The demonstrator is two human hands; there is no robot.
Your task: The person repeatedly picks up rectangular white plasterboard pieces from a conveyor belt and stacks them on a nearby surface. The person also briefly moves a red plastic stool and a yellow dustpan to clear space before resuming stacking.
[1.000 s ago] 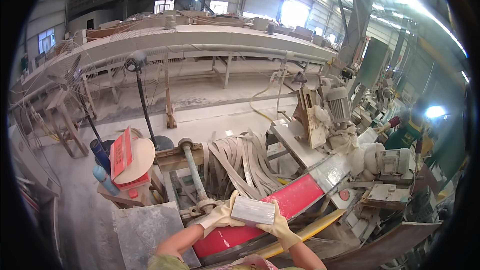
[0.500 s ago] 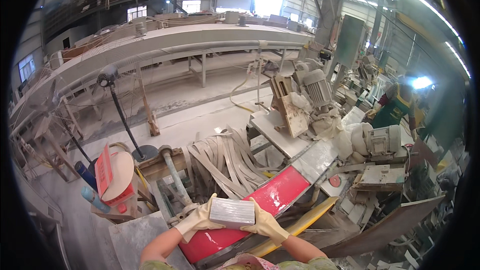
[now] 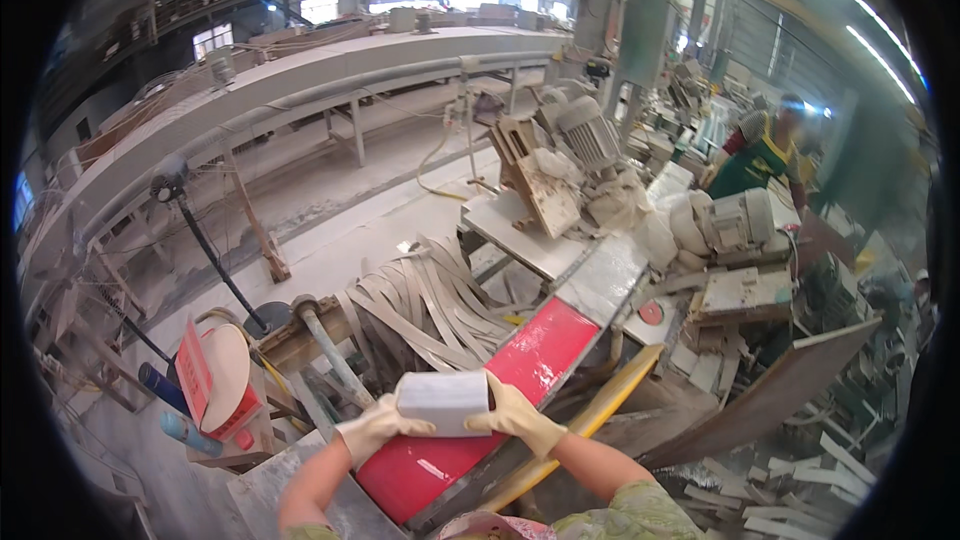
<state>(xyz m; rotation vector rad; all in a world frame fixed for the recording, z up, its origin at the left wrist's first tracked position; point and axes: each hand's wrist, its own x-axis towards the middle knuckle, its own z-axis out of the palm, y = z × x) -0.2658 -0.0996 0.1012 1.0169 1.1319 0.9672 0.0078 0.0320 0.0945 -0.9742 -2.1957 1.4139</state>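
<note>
Between my two gloved hands is a grey block-shaped stack of thin strips [image 3: 443, 404], held just above the wet red board [image 3: 532, 352]. My left hand [image 3: 383, 426], in a cream rubber glove, is closed around the stack's left end. The right end is gripped by my right hand [image 3: 522, 420] in a matching glove. The stack lies level from hand to hand, and the strips' separate edges are hard to make out.
Long pale strips [image 3: 430, 305] hang in a heap beyond the board. A yellow curved bar [image 3: 575, 430] and a large panel [image 3: 770, 395] stand at right, near scattered offcuts [image 3: 800, 490]. Dusty motors [image 3: 735, 222] sit ahead. A co-worker in a green apron [image 3: 750, 165] stands far right.
The stack has tipped in my hands, and a smoother face now shows where ridged strip edges showed before. The whole scene has shifted left in view. Both hands keep their hold.
</note>
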